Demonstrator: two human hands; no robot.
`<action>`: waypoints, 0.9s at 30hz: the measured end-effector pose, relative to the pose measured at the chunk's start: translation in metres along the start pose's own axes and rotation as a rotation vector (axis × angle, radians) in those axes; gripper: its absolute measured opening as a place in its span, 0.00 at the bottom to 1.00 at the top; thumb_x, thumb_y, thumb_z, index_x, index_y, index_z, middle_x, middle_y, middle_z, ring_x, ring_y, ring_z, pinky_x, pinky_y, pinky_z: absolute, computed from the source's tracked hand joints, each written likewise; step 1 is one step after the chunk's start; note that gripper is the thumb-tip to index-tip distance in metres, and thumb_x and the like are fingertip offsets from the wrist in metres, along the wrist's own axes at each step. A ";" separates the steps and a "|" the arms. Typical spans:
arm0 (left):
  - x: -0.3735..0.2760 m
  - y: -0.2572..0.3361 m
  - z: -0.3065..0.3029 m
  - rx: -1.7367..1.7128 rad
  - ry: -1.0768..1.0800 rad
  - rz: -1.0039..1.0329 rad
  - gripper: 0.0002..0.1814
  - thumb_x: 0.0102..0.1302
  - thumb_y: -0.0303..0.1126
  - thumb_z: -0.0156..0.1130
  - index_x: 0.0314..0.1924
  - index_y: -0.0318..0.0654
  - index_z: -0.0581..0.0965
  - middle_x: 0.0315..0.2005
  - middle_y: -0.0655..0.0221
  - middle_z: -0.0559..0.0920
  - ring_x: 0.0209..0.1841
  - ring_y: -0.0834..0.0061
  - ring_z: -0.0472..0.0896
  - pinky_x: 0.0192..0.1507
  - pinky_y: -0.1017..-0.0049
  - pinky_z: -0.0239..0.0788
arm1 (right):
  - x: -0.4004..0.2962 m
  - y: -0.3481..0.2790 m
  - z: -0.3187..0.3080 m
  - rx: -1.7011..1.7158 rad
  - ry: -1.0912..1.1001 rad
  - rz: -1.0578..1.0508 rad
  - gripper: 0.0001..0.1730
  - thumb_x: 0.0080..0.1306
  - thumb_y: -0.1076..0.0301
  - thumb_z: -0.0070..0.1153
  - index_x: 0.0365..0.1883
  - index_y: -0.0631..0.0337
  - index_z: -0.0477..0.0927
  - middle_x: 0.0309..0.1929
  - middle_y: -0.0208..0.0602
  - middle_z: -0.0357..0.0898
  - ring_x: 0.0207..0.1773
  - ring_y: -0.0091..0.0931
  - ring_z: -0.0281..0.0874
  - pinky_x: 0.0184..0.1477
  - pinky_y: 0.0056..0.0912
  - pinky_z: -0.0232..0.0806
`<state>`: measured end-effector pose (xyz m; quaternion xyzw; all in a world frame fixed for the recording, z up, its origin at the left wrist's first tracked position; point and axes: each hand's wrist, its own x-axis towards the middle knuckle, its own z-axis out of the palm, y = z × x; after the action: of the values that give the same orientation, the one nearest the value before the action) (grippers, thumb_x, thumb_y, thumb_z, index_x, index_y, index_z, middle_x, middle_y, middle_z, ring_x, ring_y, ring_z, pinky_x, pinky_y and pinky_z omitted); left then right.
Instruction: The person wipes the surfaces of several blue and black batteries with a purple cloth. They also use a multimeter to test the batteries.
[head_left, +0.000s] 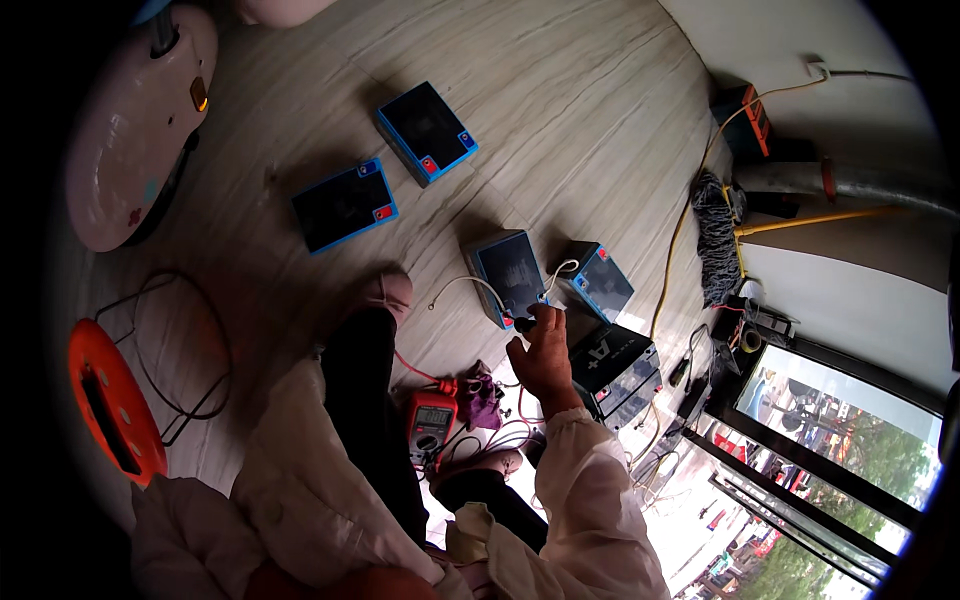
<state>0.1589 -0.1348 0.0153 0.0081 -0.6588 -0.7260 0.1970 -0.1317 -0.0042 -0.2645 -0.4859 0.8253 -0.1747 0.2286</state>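
My right hand (541, 354) is over the near edge of a blue-and-black battery (510, 270), its thumb and fingers around a small black tool handle (524, 324) beside the red terminal. What kind of tool it is cannot be told. A white cable (469, 279) with a ring lug on its free end runs from this terminal; a short white lead (559, 276) reaches from the other terminal toward a neighbouring battery (604, 281). Two more blue-edged batteries (427, 131) (345, 205) lie apart on the floor. My left hand is out of view.
A red multimeter (432, 427) with leads lies between my feet beside a purple cloth (480, 396). Black batteries (615, 367) stand right of my hand. An orange stool seat (116, 401) is at left, a pink scooter body (142, 127) above it, a mop (716, 240) by the wall.
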 end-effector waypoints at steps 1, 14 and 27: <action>-0.002 0.000 0.002 0.006 -0.005 -0.011 0.21 0.59 0.41 0.71 0.17 0.50 0.67 0.15 0.75 0.66 0.16 0.71 0.69 0.18 0.69 0.55 | 0.000 -0.012 0.000 0.027 0.023 0.049 0.24 0.64 0.64 0.62 0.55 0.62 0.70 0.50 0.57 0.73 0.47 0.53 0.76 0.50 0.54 0.72; 0.123 -0.240 -0.091 1.000 -0.015 -0.222 0.29 0.60 0.29 0.70 0.62 0.42 0.75 0.60 0.62 0.79 0.63 0.60 0.76 0.64 0.63 0.68 | 0.015 -0.035 -0.002 -0.136 -0.088 0.450 0.15 0.73 0.56 0.56 0.46 0.58 0.71 0.38 0.54 0.82 0.43 0.53 0.80 0.45 0.57 0.70; 0.131 -0.395 -0.059 1.363 -0.347 -0.201 0.54 0.32 0.38 0.87 0.63 0.45 0.70 0.65 0.72 0.71 0.63 0.67 0.72 0.61 0.66 0.65 | -0.008 -0.020 -0.002 -0.108 0.025 0.350 0.14 0.68 0.64 0.59 0.49 0.57 0.76 0.41 0.48 0.77 0.44 0.48 0.77 0.47 0.50 0.71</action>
<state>-0.0551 -0.2080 -0.3395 0.0744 -0.9843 -0.1579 -0.0277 -0.1152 -0.0061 -0.2514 -0.3444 0.9081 -0.0936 0.2189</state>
